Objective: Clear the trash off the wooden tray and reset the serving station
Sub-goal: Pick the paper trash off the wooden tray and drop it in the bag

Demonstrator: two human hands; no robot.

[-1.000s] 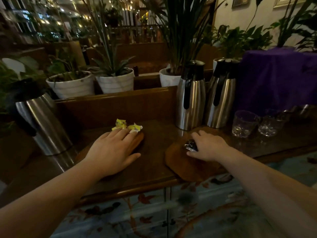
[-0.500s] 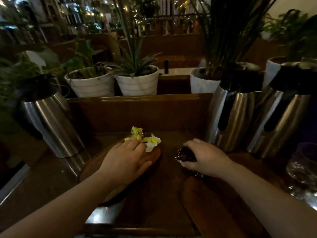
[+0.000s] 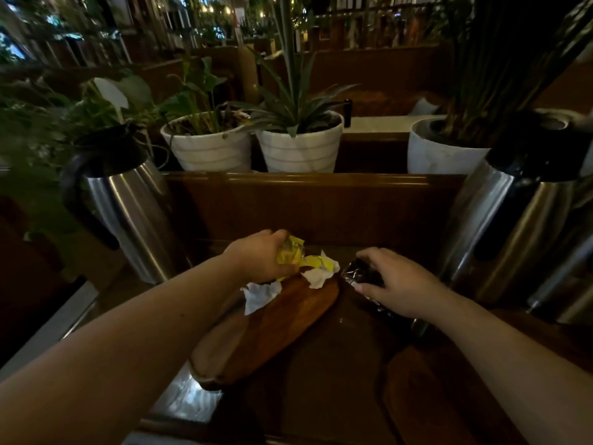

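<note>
Where the dark wooden worktop (image 3: 337, 374) meets its near edge, a second wooden board (image 3: 426, 399) lies at the right, only partly in view, and a bright reflection marks the surface at the near left. Beyond that, an oval wooden tray (image 3: 256, 335) sits slanted, running from the near left toward the middle of the worktop. On the tray's far end lie crumpled white paper napkins (image 3: 260, 295), one piece just under the left wrist and another at the tray's far tip. The left hand (image 3: 260, 256) is over that far end with its fingers closed around a crumpled yellow wrapper (image 3: 296, 256), part of which trails out toward the right onto the white paper. Just to the right of the tray, off its edge, the right hand (image 3: 398, 287) curls down over a shiny dark wrapper (image 3: 357, 274), fingers wrapped on it against the worktop.

At the left edge of the worktop stands a steel carafe (image 3: 128, 203) with a black handle and top; at the right edge stands another steel carafe (image 3: 513, 220), and it appears there is a further one behind it. A raised wooden ledge (image 3: 314, 181) closes the far edge. Behind it are two ribbed white plant pots (image 3: 298, 152) side by side and a plain white pot (image 3: 439, 152) further right, all with green plants.
</note>
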